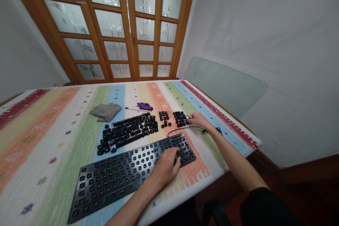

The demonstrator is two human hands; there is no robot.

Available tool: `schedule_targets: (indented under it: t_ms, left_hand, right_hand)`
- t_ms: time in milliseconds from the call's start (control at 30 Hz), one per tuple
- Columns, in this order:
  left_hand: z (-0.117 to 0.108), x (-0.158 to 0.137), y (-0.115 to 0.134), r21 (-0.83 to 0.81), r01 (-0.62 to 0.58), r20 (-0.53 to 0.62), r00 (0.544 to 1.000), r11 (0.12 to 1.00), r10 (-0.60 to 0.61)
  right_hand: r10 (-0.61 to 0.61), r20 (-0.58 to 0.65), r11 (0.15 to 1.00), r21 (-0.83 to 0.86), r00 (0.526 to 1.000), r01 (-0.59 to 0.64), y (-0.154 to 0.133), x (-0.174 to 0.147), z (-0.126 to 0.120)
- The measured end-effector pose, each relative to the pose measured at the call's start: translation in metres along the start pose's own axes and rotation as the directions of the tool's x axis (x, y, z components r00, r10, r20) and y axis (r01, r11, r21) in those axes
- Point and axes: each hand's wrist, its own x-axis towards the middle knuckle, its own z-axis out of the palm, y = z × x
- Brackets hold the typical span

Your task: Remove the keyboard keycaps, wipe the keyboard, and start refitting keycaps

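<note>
Along the worktop's (57,137) near side lies a flat black keyboard (116,180), uncapped, the left hand (167,162) over its right end — fingers curled, grip unclear. Beyond, beside loose keycaps (180,118), the right hand's (198,119) fingers pinch a slim pale thing (189,116); single-cap handling seems underway, next wanting a light touch.

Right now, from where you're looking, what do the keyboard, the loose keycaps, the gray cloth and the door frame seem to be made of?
Keyboard: probably hard plastic, black and fairly shiny, given its bright reflections.
Loose keycaps: likely molded plastic, black.
Gray cloth: soft fabric, matte and folded; fiber unclear.
Door frame: looks like varnished wood, orange-brown with a slight sheen.
</note>
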Motion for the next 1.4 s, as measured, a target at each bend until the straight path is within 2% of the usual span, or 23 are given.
schedule_targets:
  t_ms: [333,800,1033,1133,1233,1400]
  left_hand:
    - [0.0,0.0,-0.001,0.005,-0.003,0.003,1.0,1.0,0.003]
    - [-0.001,0.0,0.001,0.004,0.0,0.0,1.0,1.0,0.0]
    - [0.0,0.0,0.0,0.005,-0.003,-0.005,1.0,1.0,0.003]
    - [-0.001,0.0,0.001,-0.002,-0.009,-0.012,1.0,1.0,0.009]
    - [-0.002,0.0,0.002,-0.02,0.003,-0.012,1.0,1.0,-0.003]
    - [-0.007,0.005,0.004,-0.113,0.081,-0.046,0.995,0.99,-0.087]
  right_hand:
    - [0.0,-0.035,1.0,0.009,0.999,0.001,0.004,-0.003,-0.003]
    - [-0.027,-0.015,1.0,0.001,1.0,0.027,0.0,0.0,0.004]
    - [-0.079,-0.107,0.997,-0.013,0.991,0.078,-0.001,-0.008,0.0]
    - [-0.135,-0.158,0.991,-0.032,0.978,0.131,-0.001,-0.017,-0.004]
    - [-0.245,-0.168,0.97,-0.041,0.955,0.241,-0.007,-0.034,-0.005]
    - [-0.464,-0.113,0.886,-0.037,0.879,0.463,-0.027,-0.077,0.0]
